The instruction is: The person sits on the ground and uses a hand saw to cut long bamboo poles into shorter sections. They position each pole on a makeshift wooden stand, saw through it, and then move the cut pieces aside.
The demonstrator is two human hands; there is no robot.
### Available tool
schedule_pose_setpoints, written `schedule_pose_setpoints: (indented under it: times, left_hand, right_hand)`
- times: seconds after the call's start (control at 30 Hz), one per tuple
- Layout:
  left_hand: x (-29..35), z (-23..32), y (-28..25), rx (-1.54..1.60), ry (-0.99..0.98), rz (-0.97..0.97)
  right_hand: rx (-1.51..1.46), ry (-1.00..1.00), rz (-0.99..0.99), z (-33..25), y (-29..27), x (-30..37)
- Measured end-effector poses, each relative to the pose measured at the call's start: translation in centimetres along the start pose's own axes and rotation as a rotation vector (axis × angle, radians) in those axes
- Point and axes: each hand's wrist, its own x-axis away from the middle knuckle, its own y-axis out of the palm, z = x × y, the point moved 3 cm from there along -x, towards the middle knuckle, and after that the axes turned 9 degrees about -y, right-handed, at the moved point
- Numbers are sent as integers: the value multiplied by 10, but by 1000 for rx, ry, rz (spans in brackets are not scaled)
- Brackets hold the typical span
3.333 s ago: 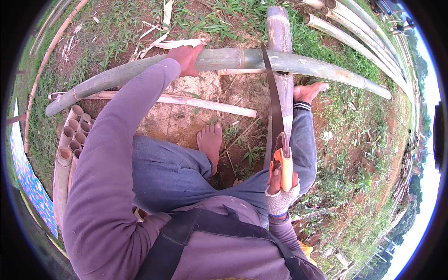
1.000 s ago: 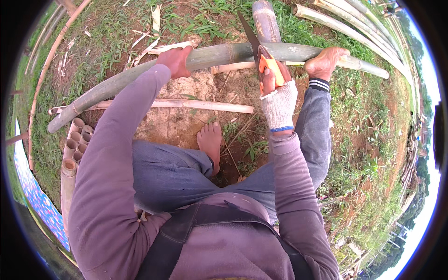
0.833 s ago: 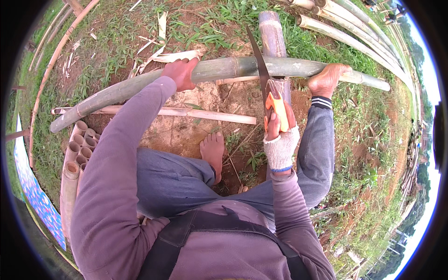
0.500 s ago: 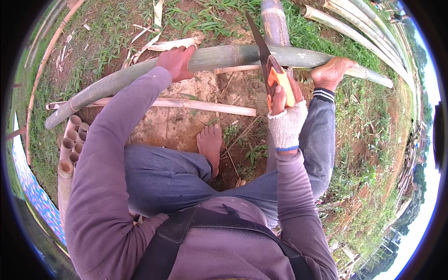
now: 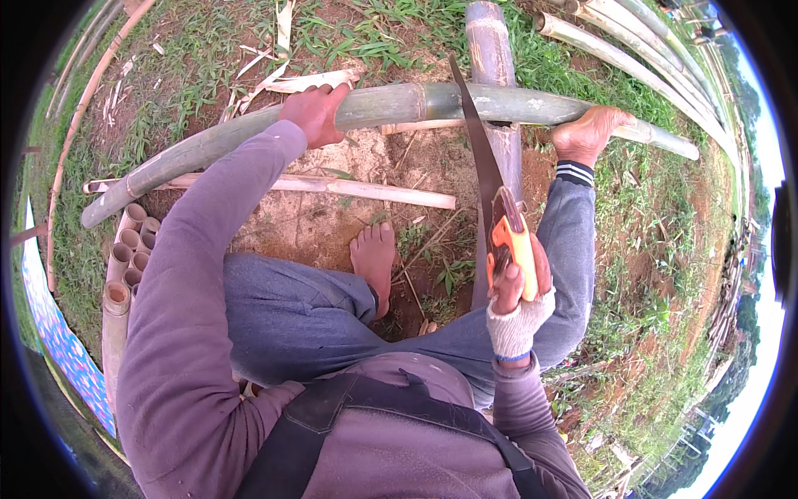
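A long green bamboo pole [image 5: 382,106] lies crosswise in front of me, over an upright-running thick bamboo post [image 5: 492,50]. My bare left hand [image 5: 314,115] grips the pole left of its middle. In a fingerless white knit glove, my right hand [image 5: 522,291] is closed around the orange handle of a handsaw [image 5: 484,162]. The saw's dark blade crosses the pole just right of a node, its tip past the far side. My right foot [image 5: 588,133] presses on the pole near its right end.
A split bamboo strip [image 5: 366,190] lies on the ground below the pole. Short cut bamboo tubes [image 5: 130,239] are bundled at the left. More long bamboo poles [image 5: 615,54] lie at the upper right. My left foot [image 5: 373,258] rests on the bare soil.
My right hand has drawn the saw back toward my body, so more of the blade shows on the near side of the pole. My left hand and foot stay in place.
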Motion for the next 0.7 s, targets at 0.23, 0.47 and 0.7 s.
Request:
schedule_pose_setpoints:
  times: [0.23, 0.47, 0.7]
  left_hand:
    - [10, -28, -15, -39, -104, -34]
    - [19, -17, -14, -35, -82, 10]
    - [18, -19, -5, -66, -86, 49]
  right_hand:
    - [-173, -37, -30, 36, 115, -128]
    - [-245, -51, 28, 38, 109, -109]
    - [-115, 63, -84, 9, 102, -142]
